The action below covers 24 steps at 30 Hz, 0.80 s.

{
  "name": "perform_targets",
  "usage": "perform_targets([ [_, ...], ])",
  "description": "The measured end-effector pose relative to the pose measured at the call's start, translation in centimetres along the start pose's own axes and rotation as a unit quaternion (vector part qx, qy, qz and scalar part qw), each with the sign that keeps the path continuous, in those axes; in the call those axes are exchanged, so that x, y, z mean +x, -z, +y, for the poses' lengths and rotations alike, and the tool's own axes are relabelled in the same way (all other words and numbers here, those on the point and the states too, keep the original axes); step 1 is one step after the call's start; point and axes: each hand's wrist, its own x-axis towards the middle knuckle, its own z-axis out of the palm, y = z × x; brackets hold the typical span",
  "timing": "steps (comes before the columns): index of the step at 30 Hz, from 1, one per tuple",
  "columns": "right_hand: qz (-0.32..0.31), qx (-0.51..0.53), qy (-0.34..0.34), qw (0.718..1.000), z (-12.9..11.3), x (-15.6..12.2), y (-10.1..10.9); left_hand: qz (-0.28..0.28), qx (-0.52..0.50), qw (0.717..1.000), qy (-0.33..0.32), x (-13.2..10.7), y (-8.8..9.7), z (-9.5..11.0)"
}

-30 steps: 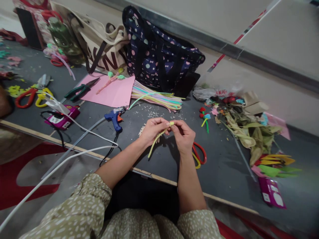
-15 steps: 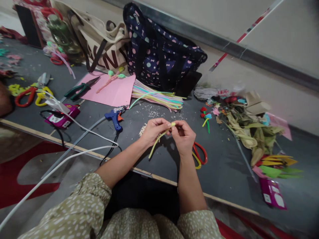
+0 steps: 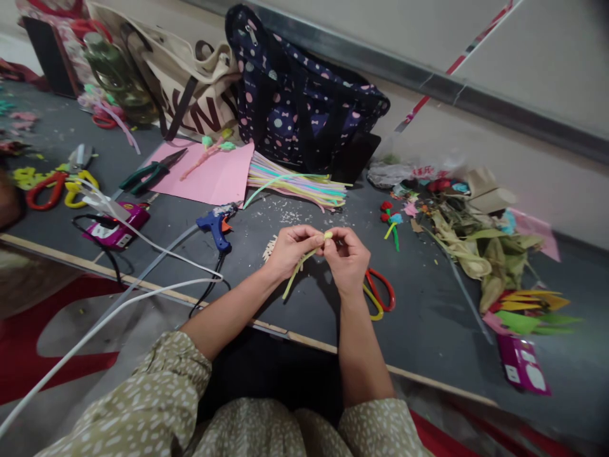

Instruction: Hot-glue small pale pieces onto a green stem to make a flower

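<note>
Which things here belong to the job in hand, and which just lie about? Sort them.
Likely the job:
yellow strip, pinched by left hand and right hand
bundle of strips
glue gun
scissors nearest the right hand

Probably just lying about:
patterned bag
canvas bag
lantern

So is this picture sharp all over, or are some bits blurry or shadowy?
Head view: the left hand, right hand and yellow strip are fairly clear, with a soft shadow on the grey table beneath; head view, far right: the purple box looks smeared; head view, top right: the extreme corner goes dark.
</note>
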Motion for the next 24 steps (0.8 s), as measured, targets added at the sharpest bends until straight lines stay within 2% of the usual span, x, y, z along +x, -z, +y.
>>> perform_targets([
  [7,-0.001,0.039,-0.008,0.999,-0.4,0.2,-0.16,0.003,0.024,0.999,-0.02,-0.09,-0.18,0.1],
  [12,0.008,0.017,-0.001,1.0,-0.65,0.34,-0.12,0.008,0.038,0.999,-0.021,-0.41,-0.56,0.29],
  [19,0.008,0.01,0.003,1.0,-0.67,0.62,0.15,0.014,0.108,0.993,-0.054,-0.74,-0.3,0.13],
  [24,-0.005,0.041,0.005,0.999,-0.42,0.6,0.29,0.013,0.058,0.998,-0.027,-0.48,-0.33,0.25],
])
